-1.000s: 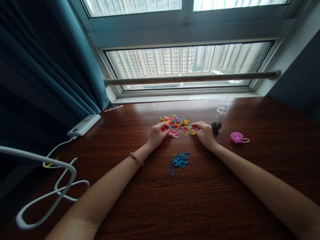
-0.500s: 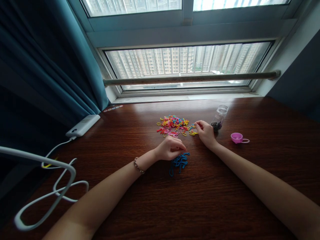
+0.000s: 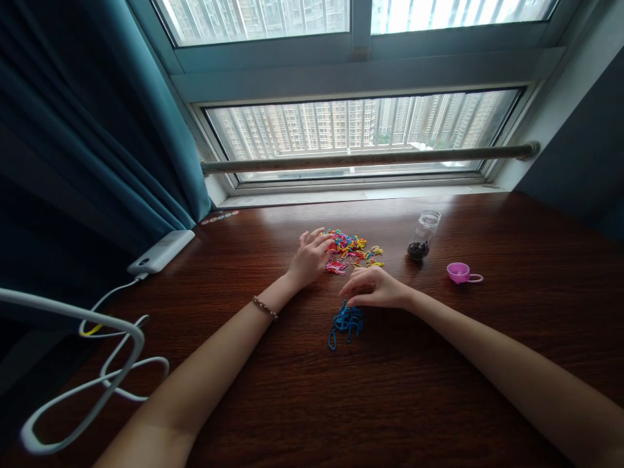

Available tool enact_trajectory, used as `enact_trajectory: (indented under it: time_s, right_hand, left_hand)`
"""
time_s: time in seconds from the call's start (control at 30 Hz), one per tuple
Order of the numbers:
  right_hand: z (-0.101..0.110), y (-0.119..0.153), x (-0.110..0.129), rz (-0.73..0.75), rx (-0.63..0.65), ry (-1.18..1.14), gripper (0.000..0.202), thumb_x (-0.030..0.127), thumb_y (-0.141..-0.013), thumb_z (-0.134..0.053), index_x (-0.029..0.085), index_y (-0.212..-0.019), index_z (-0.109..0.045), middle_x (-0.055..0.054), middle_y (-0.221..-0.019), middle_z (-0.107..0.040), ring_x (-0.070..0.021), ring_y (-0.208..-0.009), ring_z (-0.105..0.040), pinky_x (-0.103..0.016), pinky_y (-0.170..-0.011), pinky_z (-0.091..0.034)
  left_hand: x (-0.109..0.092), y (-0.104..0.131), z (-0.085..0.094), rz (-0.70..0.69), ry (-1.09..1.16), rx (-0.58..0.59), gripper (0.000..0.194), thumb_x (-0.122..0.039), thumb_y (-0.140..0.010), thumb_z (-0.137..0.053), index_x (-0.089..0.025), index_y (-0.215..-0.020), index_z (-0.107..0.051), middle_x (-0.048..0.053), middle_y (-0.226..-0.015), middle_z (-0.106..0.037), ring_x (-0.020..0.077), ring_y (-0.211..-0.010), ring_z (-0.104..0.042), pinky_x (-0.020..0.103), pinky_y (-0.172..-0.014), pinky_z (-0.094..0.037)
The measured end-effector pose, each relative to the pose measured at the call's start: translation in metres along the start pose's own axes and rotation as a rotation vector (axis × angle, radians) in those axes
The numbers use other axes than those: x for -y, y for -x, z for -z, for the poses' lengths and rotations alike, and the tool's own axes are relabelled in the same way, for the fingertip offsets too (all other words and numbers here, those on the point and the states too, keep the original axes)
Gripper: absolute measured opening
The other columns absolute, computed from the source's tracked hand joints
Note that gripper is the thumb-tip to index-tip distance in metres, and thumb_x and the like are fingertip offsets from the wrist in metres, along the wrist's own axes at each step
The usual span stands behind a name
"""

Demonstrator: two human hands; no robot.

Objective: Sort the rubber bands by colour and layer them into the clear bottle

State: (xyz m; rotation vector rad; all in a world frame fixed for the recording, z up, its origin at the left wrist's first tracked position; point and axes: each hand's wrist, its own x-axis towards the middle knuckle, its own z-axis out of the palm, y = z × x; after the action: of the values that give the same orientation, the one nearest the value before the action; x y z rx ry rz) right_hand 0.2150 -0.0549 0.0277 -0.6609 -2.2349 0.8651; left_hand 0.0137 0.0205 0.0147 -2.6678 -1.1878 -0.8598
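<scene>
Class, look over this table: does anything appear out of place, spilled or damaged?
Nothing clearly stands out. The mixed bands are loosely heaped, the blue bands sit grouped apart, and the clear jar shows no visible damage.

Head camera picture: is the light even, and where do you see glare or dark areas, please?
Head view: uneven light, the upper right windowpane nearly washed out; head view: pale sheen on the table near the sill, curtain almost black low down, blue bands dim but distinguishable.
</scene>
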Motion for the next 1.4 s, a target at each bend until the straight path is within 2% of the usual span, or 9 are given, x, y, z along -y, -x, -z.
enact_trajectory:
  time_s: [0.03,0.13,0.2,0.33,0.6,0.87,1.0,1.2,1.4]
  right_hand:
    - [0.002,0.000,-0.004,-0.026,-0.081,0.041,0.022,0.037,-0.077,-0.060,0.018,-0.086,-0.068,-0.003,-0.073,-0.064,-0.0131,-0.064,-0.056,-0.023,-0.057,-0.043]
    - [0.011,0.002,-0.027,-0.156,-0.491,0.310,0.020,0.031,-0.082,-0.054,0.018,-0.080,-0.068,-0.005,-0.078,-0.065,-0.0166,-0.072,-0.057,-0.028,-0.067,-0.043]
    - [0.018,0.005,-0.043,-0.245,-0.635,0.485,0.018,0.027,-0.082,-0.053,0.019,-0.078,-0.068,-0.006,-0.078,-0.066,-0.0195,-0.075,-0.056,-0.032,-0.072,-0.043]
    - [0.023,0.011,-0.061,-0.320,-0.627,0.578,0.015,0.023,-0.079,-0.053,0.021,-0.078,-0.068,-0.005,-0.077,-0.068,-0.0214,-0.078,-0.056,-0.034,-0.073,-0.044]
    - [0.020,0.011,-0.064,-0.285,-0.511,0.584,0.022,0.019,-0.080,-0.050,0.023,-0.072,-0.069,-0.002,-0.088,-0.068,-0.0210,-0.089,-0.053,-0.036,-0.081,-0.044]
    - [0.020,0.010,-0.060,-0.263,-0.584,0.520,0.022,0.019,-0.081,-0.047,0.020,-0.074,-0.068,-0.005,-0.087,-0.065,-0.0190,-0.080,-0.058,-0.032,-0.076,-0.045]
    - [0.020,0.010,-0.057,-0.250,-0.690,0.466,0.018,0.022,-0.080,-0.050,0.019,-0.076,-0.067,-0.006,-0.084,-0.064,-0.0188,-0.077,-0.059,-0.031,-0.075,-0.046]
    - [0.020,0.010,-0.055,-0.241,-0.725,0.444,0.015,0.025,-0.078,-0.052,0.019,-0.076,-0.066,-0.006,-0.082,-0.062,-0.0189,-0.075,-0.059,-0.031,-0.070,-0.047]
    - [0.019,0.011,-0.056,-0.217,-0.727,0.432,0.013,0.021,-0.078,-0.053,0.020,-0.077,-0.066,-0.005,-0.082,-0.062,-0.0181,-0.076,-0.058,-0.030,-0.070,-0.047]
  left_hand:
    - [0.000,0.000,-0.002,-0.009,-0.029,0.037,0.031,-0.026,-0.086,-0.041,-0.021,-0.114,-0.054,0.006,-0.124,-0.052,0.0247,-0.125,-0.032,0.050,-0.105,-0.013]
    - [-0.001,0.000,-0.009,-0.033,-0.081,0.120,0.037,-0.031,-0.087,-0.039,-0.021,-0.121,-0.048,0.008,-0.132,-0.045,0.0273,-0.129,-0.025,0.056,-0.104,-0.005]
    - [-0.001,0.000,-0.012,-0.049,-0.095,0.151,0.039,-0.033,-0.087,-0.038,-0.021,-0.124,-0.045,0.009,-0.133,-0.043,0.0279,-0.130,-0.023,0.058,-0.103,-0.003]
    - [-0.001,0.001,-0.012,-0.067,-0.107,0.176,0.038,-0.032,-0.088,-0.037,-0.021,-0.123,-0.046,0.009,-0.130,-0.046,0.0265,-0.130,-0.025,0.057,-0.104,0.000]
    - [-0.005,0.002,-0.005,-0.103,-0.087,0.159,0.034,-0.030,-0.088,-0.039,-0.021,-0.120,-0.049,0.009,-0.127,-0.050,0.0244,-0.129,-0.029,0.054,-0.105,0.002]
    - [-0.005,0.003,-0.003,-0.128,-0.045,0.166,0.030,-0.028,-0.089,-0.035,-0.020,-0.111,-0.053,0.009,-0.120,-0.055,0.0230,-0.126,-0.033,0.052,-0.106,-0.002]
    - [-0.004,0.003,-0.003,-0.109,-0.014,0.144,0.025,-0.027,-0.088,-0.038,-0.020,-0.102,-0.057,0.009,-0.114,-0.058,0.0229,-0.123,-0.037,0.051,-0.105,-0.006]
    - [0.000,0.004,-0.006,-0.064,0.024,0.095,0.024,-0.025,-0.087,-0.039,-0.018,-0.098,-0.059,0.009,-0.107,-0.059,0.0222,-0.117,-0.042,0.048,-0.104,-0.015]
    - [0.011,0.005,-0.009,-0.016,0.260,-0.076,0.019,-0.020,-0.084,-0.043,-0.017,-0.095,-0.058,0.009,-0.104,-0.058,0.0186,-0.103,-0.051,0.036,-0.095,-0.038]
